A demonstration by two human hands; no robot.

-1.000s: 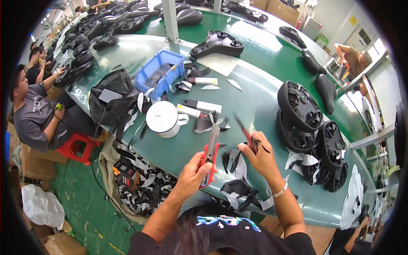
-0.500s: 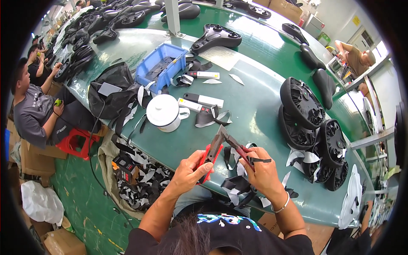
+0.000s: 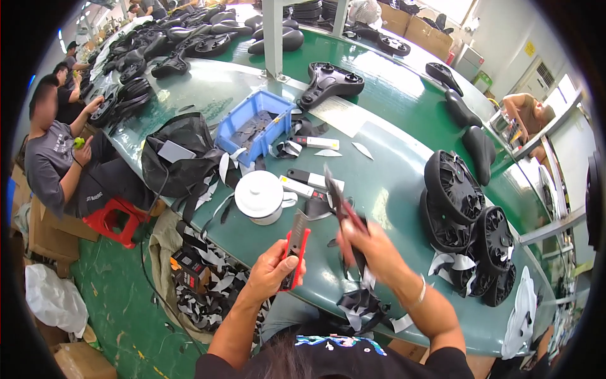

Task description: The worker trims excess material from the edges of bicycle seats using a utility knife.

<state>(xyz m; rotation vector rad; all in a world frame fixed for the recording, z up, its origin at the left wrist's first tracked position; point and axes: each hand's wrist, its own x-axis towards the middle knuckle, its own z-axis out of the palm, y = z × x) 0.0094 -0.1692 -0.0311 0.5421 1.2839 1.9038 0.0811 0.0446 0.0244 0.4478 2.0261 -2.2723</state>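
Over the green table (image 3: 391, 180), left to right: a white mug (image 3: 257, 197), then the left hand (image 3: 268, 276), fingers curled snugly around a red utility knife (image 3: 295, 243), blade up. Behind it, a white case (image 3: 297, 186) carries print too small to read. And the pliers (image 3: 339, 201) are off the blade they met half a second ago! The right hand (image 3: 375, 249) wraps their red handles, blurred; how far its fingers spread, I can't tell.
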